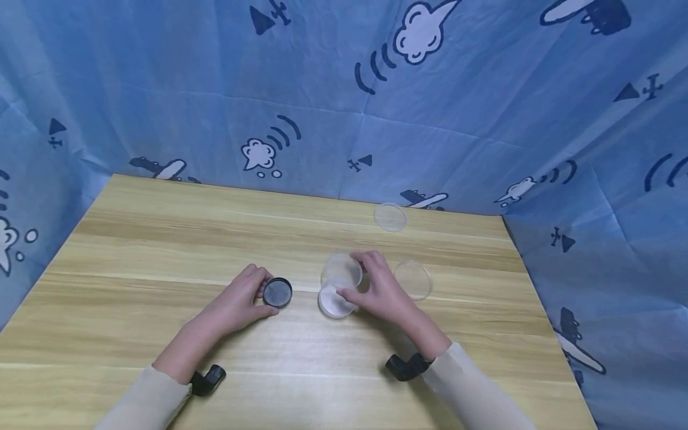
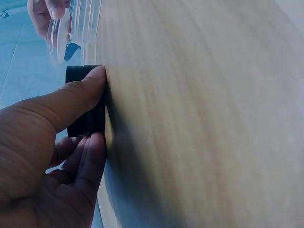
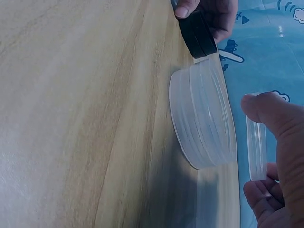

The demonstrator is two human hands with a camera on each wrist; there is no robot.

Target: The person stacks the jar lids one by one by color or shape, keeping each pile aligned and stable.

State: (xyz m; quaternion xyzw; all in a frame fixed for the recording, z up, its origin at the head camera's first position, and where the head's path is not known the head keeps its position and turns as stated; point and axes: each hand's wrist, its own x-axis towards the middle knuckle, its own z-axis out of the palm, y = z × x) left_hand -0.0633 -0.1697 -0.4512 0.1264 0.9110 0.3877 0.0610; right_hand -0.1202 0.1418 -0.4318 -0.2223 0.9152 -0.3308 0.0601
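Note:
In the head view, my left hand [image 1: 244, 301] grips two stacked black round pieces [image 1: 277, 292] between thumb and fingers. Their edges stand on the wood in the left wrist view, one black ring [image 2: 95, 116] against the other. My right hand [image 1: 381, 291] pinches a clear, shallow round lid [image 3: 256, 149] by its rim, raised above the table. Close beneath and beside that lid sits a stack of translucent round pieces [image 3: 199, 116], ridged along the side. Seen from the head, the raised lid [image 1: 338, 267] overlaps the stack [image 1: 330, 306].
Two more clear round lids lie on the wooden table [image 1: 161, 251]: one lid [image 1: 412, 280] just right of my right hand, the other lid [image 1: 390, 217] near the back edge. A blue patterned cloth [image 1: 322, 89] hangs behind and at both sides.

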